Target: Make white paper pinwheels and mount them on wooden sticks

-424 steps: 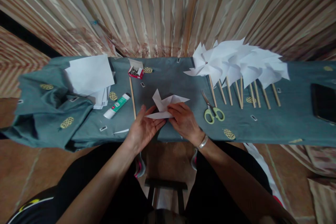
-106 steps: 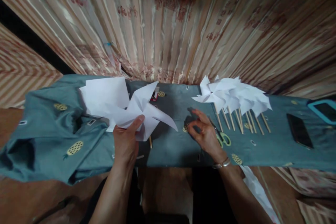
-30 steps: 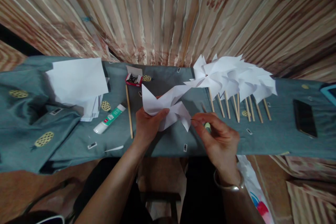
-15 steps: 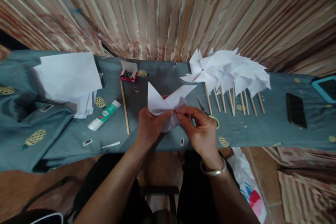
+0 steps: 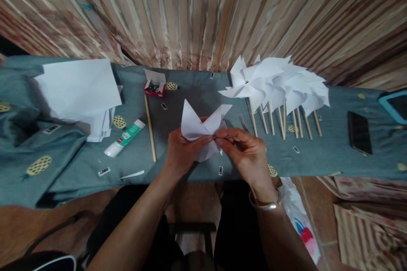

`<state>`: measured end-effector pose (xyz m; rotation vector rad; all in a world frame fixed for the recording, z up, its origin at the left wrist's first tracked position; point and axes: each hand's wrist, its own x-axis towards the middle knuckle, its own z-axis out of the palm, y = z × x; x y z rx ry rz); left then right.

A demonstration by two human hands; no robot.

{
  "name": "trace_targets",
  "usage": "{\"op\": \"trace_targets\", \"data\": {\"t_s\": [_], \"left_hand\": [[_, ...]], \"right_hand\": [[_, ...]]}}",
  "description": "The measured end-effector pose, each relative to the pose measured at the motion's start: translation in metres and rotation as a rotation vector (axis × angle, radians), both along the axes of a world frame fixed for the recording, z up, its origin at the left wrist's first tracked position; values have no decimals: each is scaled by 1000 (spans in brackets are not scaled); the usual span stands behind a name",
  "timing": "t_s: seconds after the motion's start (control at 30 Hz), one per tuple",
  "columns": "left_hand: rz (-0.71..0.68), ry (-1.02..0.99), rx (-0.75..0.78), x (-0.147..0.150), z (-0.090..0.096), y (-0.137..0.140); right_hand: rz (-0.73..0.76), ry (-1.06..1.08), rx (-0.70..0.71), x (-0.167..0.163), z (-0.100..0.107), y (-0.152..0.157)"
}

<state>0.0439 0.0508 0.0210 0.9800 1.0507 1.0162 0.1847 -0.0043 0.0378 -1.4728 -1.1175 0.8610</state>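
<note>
In my left hand [image 5: 182, 148] is a white paper pinwheel head [image 5: 193, 123], its thumb pressed on the gathered middle and its other fingers behind the paper. My right hand [image 5: 243, 148] meets it there, thumb and forefinger pinched round a small dark thumbtack [image 5: 215, 137], mostly covered by the fingertips. Two pointed blades stand up from the paper. A bare wooden stick [image 5: 150, 129] lies left of my hands, below an open red box of thumbtacks [image 5: 154, 87]. To the right lie several finished paper pinwheels [image 5: 254, 78] on sticks.
On the left are a stack of white paper [image 5: 79, 87], a glue stick [image 5: 125, 137] and a paper scrap [image 5: 132, 174]. Scissors [image 5: 243, 123] lie partly hidden behind my right hand. A phone [image 5: 359, 132] and a blue-edged device [image 5: 394, 106] are at the right. A curtain [image 5: 190, 17] hangs behind.
My right hand has shifted slightly right, and the small thumbtack now shows between its fingertips. The pinwheel head has turned a little, its right blade now narrower.
</note>
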Motion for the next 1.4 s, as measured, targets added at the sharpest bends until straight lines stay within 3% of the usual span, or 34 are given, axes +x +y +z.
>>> {"op": "trace_targets", "data": {"t_s": [0.5,1.4], "left_hand": [[-88,-30,8,-4,-2,0],[-230,-10,-40,-6,-2,1]], "right_hand": [[138,-387,24,6,13,-8],[248,-285,-17,19,11,-10]]}}
